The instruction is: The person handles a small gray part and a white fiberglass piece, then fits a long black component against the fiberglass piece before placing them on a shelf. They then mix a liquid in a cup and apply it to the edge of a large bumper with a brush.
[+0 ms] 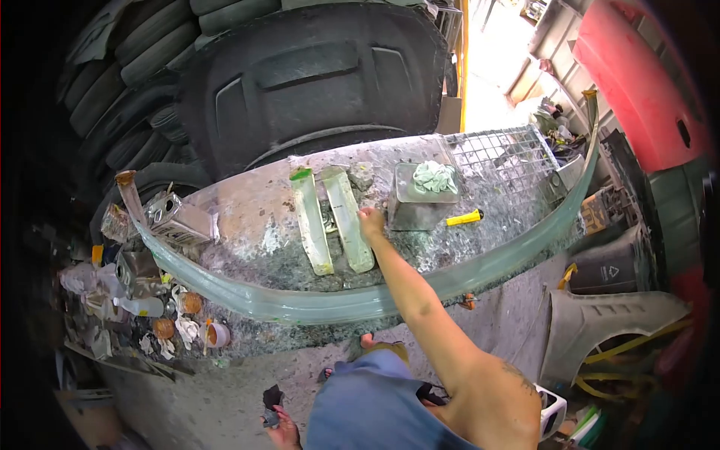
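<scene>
My right hand (370, 223) reaches across the bench, its fingers closed at the right edge of a long pale strip (347, 223). A second pale strip (310, 225) with a green patch at its far end lies just left of it. My left hand (283, 433) is low near my body, closed on a crumpled dark grey piece (272, 399), whose material I cannot make out. Between me and the strips, a long curved translucent bumper-like part (300, 306) runs along the near side of the bench.
The stained bench (247, 199) carries a square metal can (412, 214) with a pale green cloth (435, 177), a yellow-handled tool (465, 218) and a wire grid (499, 154). Cans and bottles (142, 306) crowd the left. A black car hood (315, 82) stands behind; a fender (592, 322) is at right.
</scene>
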Demonstrator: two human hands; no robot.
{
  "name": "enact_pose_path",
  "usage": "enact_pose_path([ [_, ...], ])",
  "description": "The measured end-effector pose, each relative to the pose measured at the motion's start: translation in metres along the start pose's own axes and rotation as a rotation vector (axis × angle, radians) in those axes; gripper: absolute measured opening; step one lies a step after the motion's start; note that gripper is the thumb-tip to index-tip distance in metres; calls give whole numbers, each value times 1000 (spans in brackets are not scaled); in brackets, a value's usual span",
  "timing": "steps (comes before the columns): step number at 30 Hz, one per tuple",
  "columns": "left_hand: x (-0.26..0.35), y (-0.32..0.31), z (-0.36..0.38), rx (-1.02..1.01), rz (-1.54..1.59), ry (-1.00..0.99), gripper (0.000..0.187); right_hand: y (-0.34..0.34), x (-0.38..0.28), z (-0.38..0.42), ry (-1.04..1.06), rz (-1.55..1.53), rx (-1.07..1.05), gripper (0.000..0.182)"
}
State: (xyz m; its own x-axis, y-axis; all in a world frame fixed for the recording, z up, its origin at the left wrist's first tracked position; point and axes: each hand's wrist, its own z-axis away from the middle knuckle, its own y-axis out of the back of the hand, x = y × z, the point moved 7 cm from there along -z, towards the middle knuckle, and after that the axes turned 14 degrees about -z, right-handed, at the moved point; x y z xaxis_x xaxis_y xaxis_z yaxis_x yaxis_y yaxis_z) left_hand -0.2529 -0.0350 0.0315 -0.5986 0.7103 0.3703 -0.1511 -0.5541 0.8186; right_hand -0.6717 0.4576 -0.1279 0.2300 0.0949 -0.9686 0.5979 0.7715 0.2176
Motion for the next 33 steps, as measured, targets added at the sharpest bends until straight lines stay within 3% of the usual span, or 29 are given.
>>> enact_pose_path([
  [3,-80,-67,-31,-373,1392,406,48,-6,-3,-2,18,6,56,16],
  [5,-90,-88,-45,-625,2319,698,65,-8,-13,3,32,19,69,10],
  [6,-92,-87,-49,-622,2316,693,65,-7,-15,4,31,14,69,10],
  [8,-110,-94,-44,-452,2369,1052,39,-13,-16,4,-67,17,63,8],
  [14,-94,-74,-62,-529,2317,669,48,13,-90,23,152,-76,-9,10],
  [16,-115,-78,-85,-493,2245,523,46,25,-104,26,374,-95,-133,12],
  [17,-132,-80,-90,-459,2217,439,44,27,-84,13,299,-382,-193,9],
  [18,-109,-61,-82,-381,2141,443,42,34,-94,28,108,-939,-289,13],
  [19,-105,-51,-79,-388,2099,376,39,58,-172,100,176,-328,-229,16],
  [20,-145,-74,-99,-664,2249,239,36,59,-190,124,208,-343,-304,19],
  [21,-116,-43,-87,-416,2197,363,34,58,-185,133,201,-318,-444,20],
  [22,-109,-26,-83,-433,2130,289,36,55,-185,161,14,-596,-495,20],
  [25,-131,1,-84,-407,1972,289,36,42,-204,267,-78,-652,-641,23],
  [27,-150,0,-88,-593,1854,252,39,32,-195,327,-132,-674,-678,24],
  [33,-195,9,-95,-663,1697,317,43,-14,-133,474,-310,-465,-798,24],
])
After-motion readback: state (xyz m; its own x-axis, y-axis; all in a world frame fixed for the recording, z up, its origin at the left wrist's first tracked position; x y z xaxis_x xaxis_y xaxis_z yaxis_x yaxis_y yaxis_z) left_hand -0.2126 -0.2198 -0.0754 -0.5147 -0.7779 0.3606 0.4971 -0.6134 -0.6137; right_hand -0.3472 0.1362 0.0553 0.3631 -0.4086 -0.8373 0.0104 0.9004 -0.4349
